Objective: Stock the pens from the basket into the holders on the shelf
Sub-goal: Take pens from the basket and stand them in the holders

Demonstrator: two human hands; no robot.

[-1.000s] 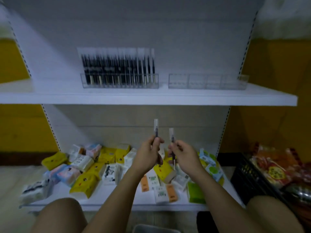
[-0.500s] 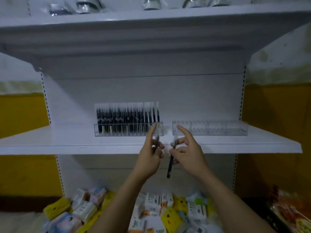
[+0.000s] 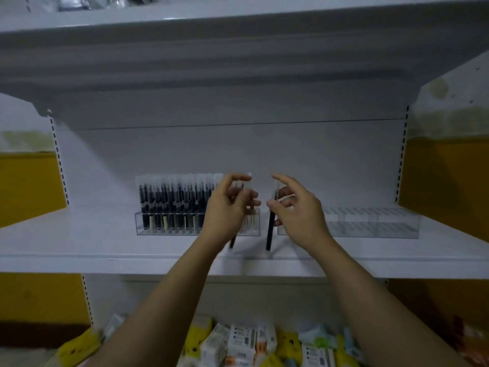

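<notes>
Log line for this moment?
left hand: holds left pen | right hand: holds right pen | left holder: mostly filled | right holder: no pens

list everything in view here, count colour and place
shelf: 1, white, across the middle
left holder: 1, clear, on the shelf
right holder: 1, clear, on the shelf, looks empty
stocked pens: full row, black with clear caps, in left holder
left pen: 1, black, in front of left holder
right pen: 1, black, between the holders
packets: many, yellow and white, bottom of view
left hand: 1, grips left pen
right hand: 1, pinches right pen
</notes>
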